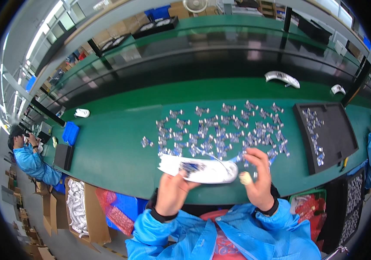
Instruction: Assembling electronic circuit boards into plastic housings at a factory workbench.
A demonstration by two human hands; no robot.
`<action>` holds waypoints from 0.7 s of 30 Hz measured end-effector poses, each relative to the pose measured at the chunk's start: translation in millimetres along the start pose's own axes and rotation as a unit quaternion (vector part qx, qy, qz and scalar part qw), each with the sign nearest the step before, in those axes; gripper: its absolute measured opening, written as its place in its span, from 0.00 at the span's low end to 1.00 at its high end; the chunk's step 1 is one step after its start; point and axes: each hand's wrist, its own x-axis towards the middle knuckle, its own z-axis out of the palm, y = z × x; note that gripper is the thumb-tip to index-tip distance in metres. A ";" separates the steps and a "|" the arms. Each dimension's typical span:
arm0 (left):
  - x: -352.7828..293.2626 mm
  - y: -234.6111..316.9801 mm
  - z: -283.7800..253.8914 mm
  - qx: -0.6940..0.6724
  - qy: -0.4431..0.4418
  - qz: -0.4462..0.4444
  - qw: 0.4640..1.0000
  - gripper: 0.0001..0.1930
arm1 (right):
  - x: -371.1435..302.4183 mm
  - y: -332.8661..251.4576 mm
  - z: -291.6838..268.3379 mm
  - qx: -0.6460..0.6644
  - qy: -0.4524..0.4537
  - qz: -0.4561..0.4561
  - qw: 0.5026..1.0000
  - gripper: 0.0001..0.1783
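My left hand (173, 190) grips the notched left end of a long white plastic housing (209, 172), thumb on its upper side. Inside the housing's hollow a small blue and dark circuit board (192, 168) shows, and a thin pale wire (211, 154) arches above it. By the rounded right end, my right hand (259, 180) has its thumb and index finger apart, with a pale yellow finger cover on the thumb. Its index fingertip is close to small blue boards, but contact with them cannot be made out. Many small blue circuit boards (220, 134) lie spread just beyond the housing.
A black tray (333, 141) with more boards stands at the right. White housing parts (282, 79) lie farther back. At the left are a blue bin (70, 133) and a seated person (31, 158). A cardboard box (98, 212) of white parts stands below the green table's (116, 147) near edge.
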 end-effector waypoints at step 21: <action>393.3 8.6 -97.9 -0.074 0.126 -0.065 0.987 0.21 | -0.2 26.4 12.6 0.087 -0.167 0.074 0.979 0.09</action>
